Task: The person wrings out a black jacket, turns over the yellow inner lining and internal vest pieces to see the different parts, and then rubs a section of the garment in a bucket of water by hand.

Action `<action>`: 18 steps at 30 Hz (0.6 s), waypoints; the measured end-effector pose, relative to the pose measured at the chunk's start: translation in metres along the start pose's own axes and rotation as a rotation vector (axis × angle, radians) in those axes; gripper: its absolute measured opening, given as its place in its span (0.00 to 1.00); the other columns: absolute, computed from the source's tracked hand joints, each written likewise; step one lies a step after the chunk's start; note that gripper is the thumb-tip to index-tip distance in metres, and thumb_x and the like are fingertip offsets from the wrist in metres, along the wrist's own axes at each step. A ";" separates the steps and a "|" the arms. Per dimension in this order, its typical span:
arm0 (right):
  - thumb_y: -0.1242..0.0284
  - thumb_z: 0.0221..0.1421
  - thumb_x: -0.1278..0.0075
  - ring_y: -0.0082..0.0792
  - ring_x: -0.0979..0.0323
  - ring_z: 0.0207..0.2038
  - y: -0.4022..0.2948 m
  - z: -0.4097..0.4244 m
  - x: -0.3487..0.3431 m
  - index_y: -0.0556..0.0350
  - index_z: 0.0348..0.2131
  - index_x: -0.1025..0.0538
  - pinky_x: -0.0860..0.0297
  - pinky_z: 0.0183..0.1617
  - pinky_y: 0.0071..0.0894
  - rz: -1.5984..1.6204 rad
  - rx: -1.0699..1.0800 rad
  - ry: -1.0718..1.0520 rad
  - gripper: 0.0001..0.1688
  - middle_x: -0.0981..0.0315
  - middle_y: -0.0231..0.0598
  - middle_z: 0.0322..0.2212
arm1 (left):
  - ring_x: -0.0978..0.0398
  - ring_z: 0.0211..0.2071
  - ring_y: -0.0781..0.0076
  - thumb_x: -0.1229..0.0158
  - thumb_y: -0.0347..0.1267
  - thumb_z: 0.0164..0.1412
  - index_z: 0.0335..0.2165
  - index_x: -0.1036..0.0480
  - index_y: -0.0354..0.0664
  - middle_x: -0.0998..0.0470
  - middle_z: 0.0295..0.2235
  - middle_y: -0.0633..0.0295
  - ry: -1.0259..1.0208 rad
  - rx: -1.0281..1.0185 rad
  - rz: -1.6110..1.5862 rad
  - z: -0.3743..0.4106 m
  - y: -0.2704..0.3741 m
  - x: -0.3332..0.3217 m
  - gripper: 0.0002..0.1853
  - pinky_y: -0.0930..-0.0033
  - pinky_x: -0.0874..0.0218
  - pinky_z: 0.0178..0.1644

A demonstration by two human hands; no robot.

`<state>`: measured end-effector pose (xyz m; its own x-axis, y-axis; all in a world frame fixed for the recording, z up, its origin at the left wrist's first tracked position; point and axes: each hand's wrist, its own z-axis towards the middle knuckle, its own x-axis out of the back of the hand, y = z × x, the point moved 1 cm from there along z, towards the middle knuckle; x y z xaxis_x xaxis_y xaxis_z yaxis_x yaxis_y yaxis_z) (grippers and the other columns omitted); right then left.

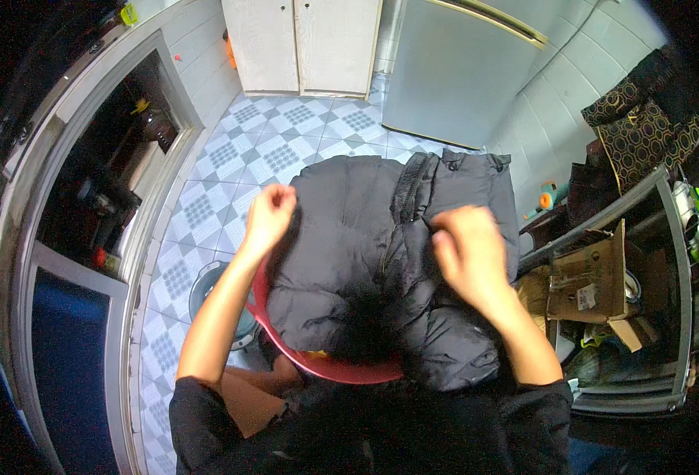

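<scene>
A dark grey padded jacket (343, 237) lies spread in front of me, partly over a red plastic basin (302, 362) whose rim shows at the lower left. My left hand (273, 214) is at the jacket's upper left edge, its fingers curled; whether fabric is between them cannot be told. My right hand (471, 249) is over the right part of the jacket, blurred, with thumb and fingers bent close to the front edge beside the ribbed collar or cuff strip (411, 190). What the right fingertips hold is unclear.
A grey-blue bucket or basin (207, 282) stands on the tiled floor (224, 154) at left, partly behind my left forearm. White cabinet doors (331, 47) and a grey refrigerator (450, 71) stand ahead. On the right, a glass-fronted rack (676, 237) holds an open cardboard box (584, 279). A framed sliding door (117, 285) is left.
</scene>
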<state>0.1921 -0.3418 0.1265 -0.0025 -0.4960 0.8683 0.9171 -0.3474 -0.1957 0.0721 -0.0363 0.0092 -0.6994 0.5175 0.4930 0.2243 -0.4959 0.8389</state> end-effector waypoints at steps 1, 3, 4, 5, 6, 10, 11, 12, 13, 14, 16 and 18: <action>0.72 0.42 0.47 0.51 0.37 0.42 0.011 0.000 0.009 0.61 0.41 0.33 0.40 0.47 0.45 -0.091 -0.075 0.149 0.24 0.34 0.49 0.36 | 0.25 0.31 0.68 0.46 0.35 0.52 0.32 0.27 0.34 0.23 0.28 0.54 0.059 -0.069 -0.045 0.022 -0.004 -0.008 0.14 0.68 0.36 0.37; 0.66 0.41 0.44 0.54 0.45 0.50 0.024 -0.009 0.007 0.64 0.51 0.42 0.46 0.54 0.44 -0.189 -0.281 0.289 0.40 0.43 0.57 0.46 | 0.28 0.42 0.54 0.46 0.46 0.50 0.38 0.29 0.28 0.26 0.37 0.43 0.107 0.010 0.156 0.059 0.003 -0.022 0.28 0.61 0.39 0.46; 0.60 0.38 0.40 0.55 0.50 0.55 0.037 -0.017 -0.003 0.70 0.55 0.52 0.49 0.57 0.43 -0.196 -0.415 0.229 0.55 0.52 0.64 0.51 | 0.30 0.44 0.52 0.46 0.49 0.49 0.39 0.31 0.25 0.28 0.39 0.41 0.101 0.094 0.249 0.075 0.006 -0.032 0.33 0.61 0.40 0.47; 0.59 0.36 0.39 0.54 0.51 0.56 0.053 -0.022 -0.014 0.72 0.54 0.52 0.50 0.58 0.42 -0.062 -0.534 0.198 0.57 0.53 0.65 0.52 | 0.31 0.46 0.51 0.46 0.52 0.48 0.40 0.32 0.22 0.29 0.40 0.38 0.098 0.182 0.343 0.086 0.007 -0.039 0.37 0.60 0.41 0.49; 0.58 0.35 0.38 0.53 0.52 0.57 0.073 -0.030 -0.023 0.73 0.54 0.53 0.51 0.59 0.41 0.057 -0.664 0.166 0.59 0.53 0.65 0.52 | 0.32 0.46 0.50 0.46 0.53 0.47 0.40 0.33 0.21 0.30 0.41 0.36 -0.043 0.241 0.330 0.091 0.010 -0.049 0.39 0.60 0.42 0.49; 0.57 0.31 0.36 0.51 0.42 0.53 0.131 -0.034 -0.072 0.73 0.52 0.47 0.44 0.55 0.37 0.617 -0.939 0.002 0.58 0.43 0.63 0.49 | 0.30 0.44 0.53 0.41 0.47 0.47 0.40 0.32 0.22 0.29 0.40 0.38 -0.261 0.317 0.269 0.091 -0.004 -0.065 0.34 0.61 0.39 0.47; 0.58 0.31 0.36 0.50 0.39 0.51 0.127 -0.026 -0.073 0.70 0.52 0.44 0.42 0.54 0.37 0.676 -0.985 -0.078 0.55 0.39 0.61 0.48 | 0.28 0.42 0.54 0.40 0.43 0.46 0.39 0.31 0.23 0.27 0.38 0.41 -0.203 0.354 0.127 0.093 -0.018 -0.069 0.31 0.61 0.38 0.45; 0.59 0.32 0.37 0.49 0.37 0.49 0.147 -0.030 -0.091 0.64 0.50 0.39 0.40 0.52 0.37 0.606 -0.843 -0.137 0.48 0.36 0.58 0.45 | 0.26 0.33 0.63 0.41 0.35 0.49 0.37 0.28 0.27 0.24 0.32 0.51 -0.214 0.389 -0.066 0.099 -0.021 -0.072 0.21 0.66 0.36 0.38; 0.60 0.33 0.39 0.49 0.34 0.47 0.144 -0.023 -0.100 0.58 0.47 0.34 0.38 0.50 0.37 0.542 -0.704 -0.205 0.41 0.33 0.55 0.43 | 0.27 0.30 0.66 0.42 0.34 0.49 0.36 0.28 0.28 0.24 0.31 0.54 -0.172 0.345 -0.223 0.098 -0.012 -0.069 0.19 0.68 0.36 0.36; 0.61 0.37 0.43 0.49 0.33 0.45 0.145 -0.019 -0.102 0.48 0.45 0.30 0.36 0.48 0.39 0.130 -0.750 -0.218 0.32 0.32 0.53 0.42 | 0.28 0.28 0.69 0.43 0.33 0.50 0.35 0.27 0.29 0.24 0.29 0.56 -0.127 0.300 -0.379 0.093 -0.004 -0.064 0.17 0.70 0.37 0.34; 0.63 0.39 0.46 0.52 0.32 0.43 0.138 -0.001 -0.093 0.54 0.45 0.31 0.35 0.46 0.41 0.147 -0.757 -0.245 0.31 0.32 0.54 0.42 | 0.32 0.25 0.79 0.46 0.28 0.52 0.34 0.26 0.31 0.26 0.27 0.65 -0.028 0.228 -0.560 0.073 0.034 -0.041 0.11 0.76 0.40 0.30; 0.69 0.43 0.50 0.54 0.29 0.38 0.144 0.015 -0.108 0.64 0.46 0.34 0.33 0.42 0.44 0.087 -0.632 -0.173 0.29 0.31 0.54 0.39 | 0.33 0.27 0.79 0.46 0.28 0.52 0.33 0.26 0.33 0.26 0.27 0.67 -0.017 0.115 -0.554 0.055 0.060 -0.011 0.10 0.76 0.41 0.33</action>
<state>0.3310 -0.3265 0.0119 0.1732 -0.4263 0.8879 0.5002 -0.7385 -0.4521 0.1303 -0.0336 0.0671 -0.7224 0.6910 -0.0255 -0.1003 -0.0682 0.9926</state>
